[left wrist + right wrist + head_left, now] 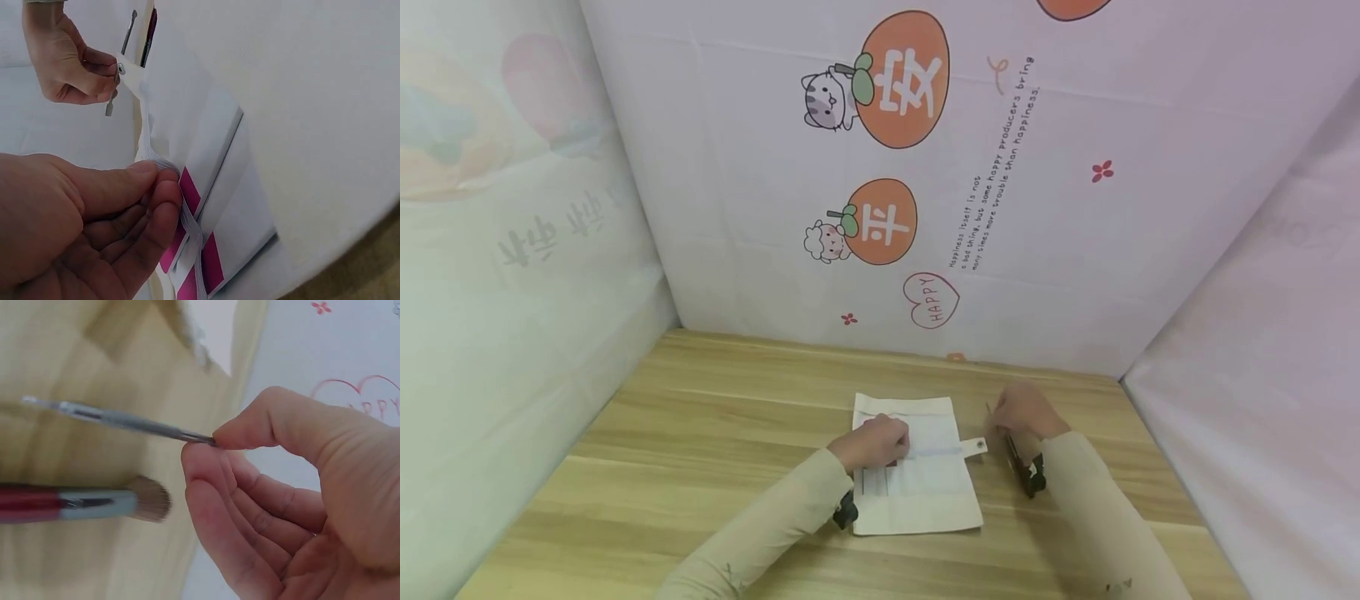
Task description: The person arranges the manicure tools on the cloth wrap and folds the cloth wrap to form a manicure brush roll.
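A white case (925, 500) lies unfolded on the table, its snap strap (974, 447) pointing right. Over its left part, my left hand (876, 440) pinches a pale elastic band (192, 231) between thumb and fingertips, lifting it a little. White flat pieces with magenta ends (213, 262) sit behind the band. Right of the strap, my right hand (1026, 412) pinches one end of a slim double-ended metal tool (137, 422) between thumb and index finger. Beside that hand lies a makeup brush (94, 503) with a red handle, partly hidden by the wrist in the head view.
The wooden table (700, 417) is enclosed by white printed cloth at the back (737, 208), left and right. Both wrists carry small black cameras (846, 510).
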`<control>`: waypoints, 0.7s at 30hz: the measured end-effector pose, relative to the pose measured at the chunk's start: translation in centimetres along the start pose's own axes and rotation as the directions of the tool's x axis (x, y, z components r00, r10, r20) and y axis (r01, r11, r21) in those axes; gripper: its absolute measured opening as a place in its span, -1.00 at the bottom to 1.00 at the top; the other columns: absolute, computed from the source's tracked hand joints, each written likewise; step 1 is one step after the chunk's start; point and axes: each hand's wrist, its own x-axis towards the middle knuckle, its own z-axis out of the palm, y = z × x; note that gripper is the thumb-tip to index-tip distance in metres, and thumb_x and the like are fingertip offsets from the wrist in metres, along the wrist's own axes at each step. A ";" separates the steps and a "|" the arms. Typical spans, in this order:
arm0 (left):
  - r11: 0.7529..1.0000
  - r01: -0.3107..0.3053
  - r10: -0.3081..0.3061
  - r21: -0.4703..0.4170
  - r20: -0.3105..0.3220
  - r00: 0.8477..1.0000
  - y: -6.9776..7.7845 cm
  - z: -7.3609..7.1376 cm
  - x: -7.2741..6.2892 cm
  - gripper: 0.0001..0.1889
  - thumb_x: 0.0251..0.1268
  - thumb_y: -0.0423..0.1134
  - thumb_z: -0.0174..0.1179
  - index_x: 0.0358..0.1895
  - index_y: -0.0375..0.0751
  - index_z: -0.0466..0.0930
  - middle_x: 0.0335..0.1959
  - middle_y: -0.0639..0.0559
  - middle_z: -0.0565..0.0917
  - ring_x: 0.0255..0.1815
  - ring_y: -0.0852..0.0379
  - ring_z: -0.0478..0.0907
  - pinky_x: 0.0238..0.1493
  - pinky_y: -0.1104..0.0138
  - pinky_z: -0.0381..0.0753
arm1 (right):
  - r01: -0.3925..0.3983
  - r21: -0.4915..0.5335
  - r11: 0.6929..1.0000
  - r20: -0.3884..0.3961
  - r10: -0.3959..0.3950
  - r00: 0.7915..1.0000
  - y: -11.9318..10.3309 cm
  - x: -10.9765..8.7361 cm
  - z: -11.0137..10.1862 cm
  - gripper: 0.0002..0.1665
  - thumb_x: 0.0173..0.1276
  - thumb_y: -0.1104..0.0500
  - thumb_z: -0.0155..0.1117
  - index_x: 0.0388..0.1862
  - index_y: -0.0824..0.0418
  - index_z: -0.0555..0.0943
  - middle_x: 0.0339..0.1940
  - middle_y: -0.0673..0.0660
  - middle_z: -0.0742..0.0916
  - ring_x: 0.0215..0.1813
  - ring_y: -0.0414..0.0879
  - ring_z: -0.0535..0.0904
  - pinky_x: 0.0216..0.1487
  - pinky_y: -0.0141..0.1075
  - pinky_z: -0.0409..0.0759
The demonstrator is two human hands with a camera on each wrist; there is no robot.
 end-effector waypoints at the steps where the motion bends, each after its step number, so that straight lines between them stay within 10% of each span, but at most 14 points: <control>1: 1.000 0.005 -0.005 -0.006 0.002 1.000 0.0 0.0 0.0 -0.76 0.53 -0.39 0.11 -0.42 -0.15 0.54 -0.63 0.21 0.47 -0.59 0.31 0.40 -0.41 0.46 0.37 | 0.010 -0.006 1.000 0.006 -0.010 1.000 -0.2 0.0 -0.4 -0.69 0.18 0.24 0.40 -0.75 0.23 0.64 -0.79 0.00 0.63 -0.68 -0.23 0.33 -0.54 -0.38 0.36; 6: 1.000 0.006 -0.006 -0.024 0.008 1.000 -0.4 0.0 -0.1 -0.76 0.54 -0.39 0.11 -0.41 -0.12 0.51 -0.60 0.20 0.51 -0.56 0.32 0.42 -0.37 0.47 0.41 | 0.036 0.027 0.999 0.022 -0.037 0.999 -1.6 -0.2 -1.7 -0.71 0.31 0.19 0.34 -0.61 0.23 0.72 -0.63 0.09 0.76 -0.50 -0.05 0.67 -0.30 -0.30 0.61; 14: 0.998 -0.030 0.029 -0.047 -0.018 0.999 -0.7 0.2 -0.3 -0.79 0.53 -0.41 0.14 -0.37 -0.18 0.56 -0.49 0.00 0.70 -0.55 0.35 0.46 -0.40 0.50 0.45 | -0.016 0.181 0.983 0.030 0.010 0.999 -4.0 0.0 -1.5 -0.60 0.28 0.15 0.35 -0.74 0.12 0.51 -0.73 -0.02 0.60 -0.64 -0.23 0.33 -0.43 -0.36 0.42; 21: 0.999 -0.026 0.025 -0.046 -0.018 1.000 -0.8 0.2 -0.3 -0.79 0.53 -0.40 0.16 -0.38 -0.15 0.55 -0.49 0.01 0.70 -0.53 0.36 0.46 -0.37 0.50 0.45 | 0.048 0.184 0.982 0.006 -0.050 0.999 -6.7 0.9 -0.3 -0.75 0.27 0.14 0.34 -0.55 0.24 0.71 -0.59 0.07 0.75 -0.53 -0.20 0.54 -0.36 -0.34 0.51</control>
